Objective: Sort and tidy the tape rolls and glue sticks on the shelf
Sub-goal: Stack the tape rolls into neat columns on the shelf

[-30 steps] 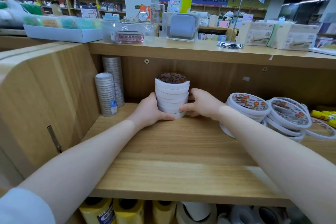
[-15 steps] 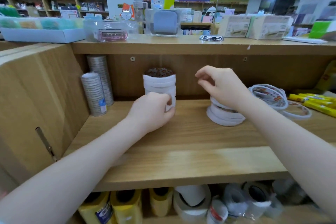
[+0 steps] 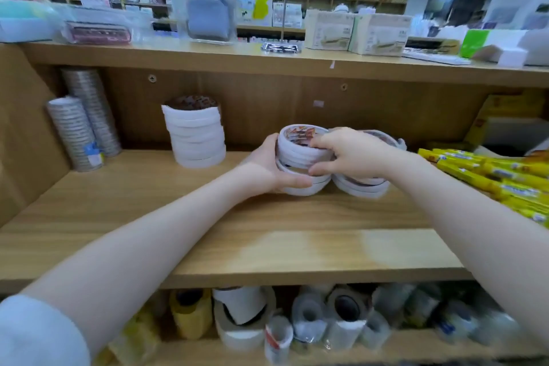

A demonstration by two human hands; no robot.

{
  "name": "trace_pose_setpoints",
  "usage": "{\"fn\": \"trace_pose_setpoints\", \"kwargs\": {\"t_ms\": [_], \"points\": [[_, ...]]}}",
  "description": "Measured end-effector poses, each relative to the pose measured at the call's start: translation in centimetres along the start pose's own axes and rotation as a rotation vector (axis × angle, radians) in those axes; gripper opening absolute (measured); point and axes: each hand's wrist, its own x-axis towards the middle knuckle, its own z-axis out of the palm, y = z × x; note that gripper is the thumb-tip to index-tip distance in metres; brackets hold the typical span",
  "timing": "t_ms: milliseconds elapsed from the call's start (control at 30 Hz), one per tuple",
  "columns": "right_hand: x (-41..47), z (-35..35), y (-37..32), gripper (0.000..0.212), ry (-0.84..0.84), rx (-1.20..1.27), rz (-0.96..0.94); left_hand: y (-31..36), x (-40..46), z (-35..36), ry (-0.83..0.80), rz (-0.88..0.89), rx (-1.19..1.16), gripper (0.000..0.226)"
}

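Note:
A tall stack of white tape rolls (image 3: 196, 137) stands alone at the back of the wooden shelf (image 3: 208, 232). To its right sits a shorter pile of white tape rolls (image 3: 300, 154) with printed cores. My left hand (image 3: 267, 166) grips this pile from the left, thumb along its base. My right hand (image 3: 350, 154) grips it from the right, fingers curled over the top roll. Behind my right hand lies another low pile of rolls (image 3: 362, 186), partly hidden. Yellow glue sticks (image 3: 487, 175) lie loose at the right end of the shelf.
Two columns of narrow clear tape (image 3: 77, 131) stand in the back left corner. A yellow box (image 3: 505, 116) sits at the back right. The shelf below holds several mixed tape rolls (image 3: 312, 318). Boxes and clear cases stand on the top shelf (image 3: 267, 59).
My left hand let go of the tall stack and moved right to the shorter pile. My right hand came down onto that same pile. The view shifted right.

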Motion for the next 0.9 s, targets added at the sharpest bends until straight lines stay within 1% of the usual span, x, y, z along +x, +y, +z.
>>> {"fn": "trace_pose_setpoints", "kwargs": {"t_ms": [67,133,167,233,333,433,500,533,633,700,733,800,833,900], "points": [[0.5,-0.3,0.2,0.013,-0.037,-0.011,-0.060,-0.1,0.1,0.4,0.024,-0.033,-0.007,0.105],[0.8,-0.5,0.4,0.016,-0.052,-0.004,-0.102,-0.4,0.1,0.6,0.030,-0.043,0.027,0.112],[1.0,-0.6,0.6,0.016,-0.056,-0.010,-0.119,-0.5,0.0,0.6,0.030,-0.046,0.050,0.112],[1.4,-1.0,0.9,0.020,-0.065,-0.006,-0.150,-0.4,-0.2,0.8,0.051,-0.058,0.072,0.108],[1.7,-1.6,1.0,0.022,-0.115,0.034,-0.178,-0.5,-0.4,1.2,0.115,-0.079,0.029,0.098],[1.7,-1.4,0.7,0.021,-0.214,-0.086,-0.176,-0.6,-0.7,1.6,0.170,-0.080,0.011,0.100],[1.7,-1.2,0.5,0.021,-0.248,-0.131,-0.165,-0.5,-0.9,1.7,0.179,-0.073,0.007,0.096],[1.8,-1.2,0.4,0.023,-0.232,-0.149,-0.180,-0.4,-0.9,1.7,0.181,-0.068,0.006,0.092],[1.9,-1.2,0.2,0.036,-0.137,-0.190,-0.229,-0.2,-1.2,1.7,0.173,-0.060,0.015,0.085],[1.6,-1.1,0.1,0.039,-0.083,-0.200,-0.248,-0.2,-1.3,1.7,0.166,-0.052,0.019,0.083],[1.5,-1.0,0.1,0.040,-0.072,-0.188,-0.252,-0.2,-1.3,1.7,0.157,-0.052,0.021,0.084],[1.4,-0.9,0.2,0.039,-0.065,-0.154,-0.254,-0.1,-1.1,1.6,0.123,-0.063,0.037,0.094],[1.4,-0.9,0.2,0.038,-0.064,-0.149,-0.252,-0.1,-1.0,1.7,0.110,-0.076,0.070,0.099],[1.4,-0.8,0.2,0.036,-0.056,-0.154,-0.239,-0.1,-0.7,1.8,0.109,-0.091,0.142,0.100]]}}
